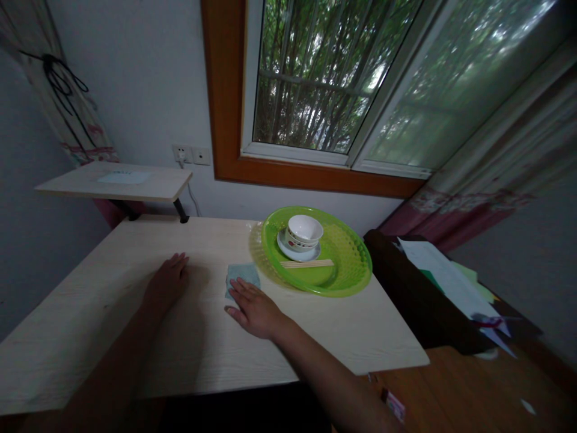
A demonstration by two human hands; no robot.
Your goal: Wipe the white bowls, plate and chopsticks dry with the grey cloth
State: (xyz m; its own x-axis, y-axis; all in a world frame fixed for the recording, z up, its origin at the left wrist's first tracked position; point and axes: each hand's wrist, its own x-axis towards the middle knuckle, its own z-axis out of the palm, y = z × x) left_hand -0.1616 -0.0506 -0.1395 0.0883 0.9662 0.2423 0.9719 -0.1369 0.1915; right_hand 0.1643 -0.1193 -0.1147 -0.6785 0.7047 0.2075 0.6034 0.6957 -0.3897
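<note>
My right hand point(255, 308) lies with fingers stretched out over a light blue-green cloth point(243, 273) on the pale wooden table point(216, 361). The fingers press on the cloth's lower part and hide some of it. To the left, my left hand point(166, 279) rests on the bare tabletop, fingers extended and holding nothing. Beyond my right hand stands a green plastic basket point(354, 264). Inside it, stacked white bowls point(305, 230) sit on a white plate point(295, 254), with several light chopsticks point(311, 264) lying in front of them.
A small raised shelf point(157, 183) with a paper on it stands at the table's back left. Behind are a wall socket point(183, 153) and a wood-framed window point(315, 168). At the right, papers point(451, 282) lie on a dark brown surface point(406, 288) beside the table.
</note>
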